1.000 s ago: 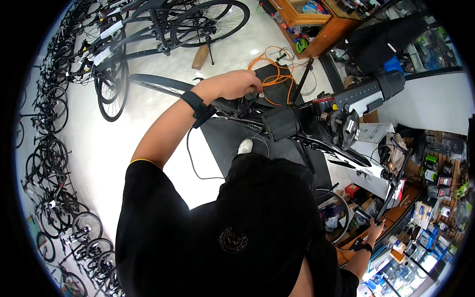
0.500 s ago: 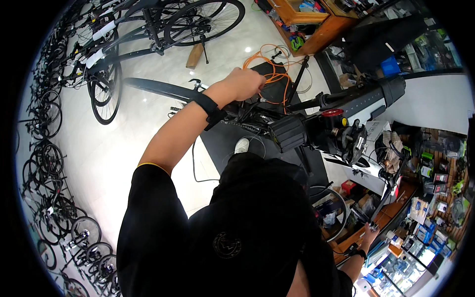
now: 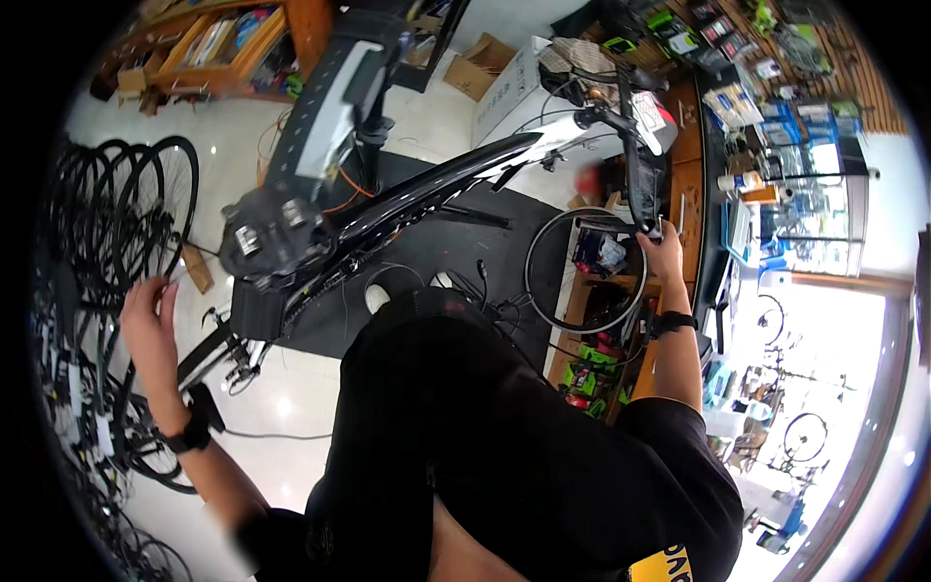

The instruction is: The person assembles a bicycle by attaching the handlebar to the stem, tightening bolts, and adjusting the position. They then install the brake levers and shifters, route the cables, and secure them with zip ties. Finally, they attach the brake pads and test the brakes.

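A black bicycle frame (image 3: 441, 184) with white near its front hangs from a repair stand (image 3: 325, 116), whose bulky clamp head (image 3: 276, 242) is close to me. My right hand (image 3: 662, 254) is closed around the end of the black handlebar (image 3: 635, 179), at the brake lever; part of the grip is hidden by the fingers. Out at the far left, my left hand (image 3: 150, 315) is raised with the thumb apart from loosely bent fingers. Nothing shows in it. It is apart from the bicycle, nearest to the row of parked bikes.
A loose wheel (image 3: 531, 267) leans by the wooden shelves at right. Beyond them runs a counter with packaged goods (image 3: 790, 121). A white box (image 3: 509, 97) stands behind the handlebar. Parked bicycles (image 3: 145, 194) line the left. A black mat (image 3: 417, 252) lies underfoot, with an orange hose (image 3: 349, 189) across it.
The view has swung to the right. My left hand has left the rear part of the bicycle and is now out to the left. My right hand stays on the handlebar.
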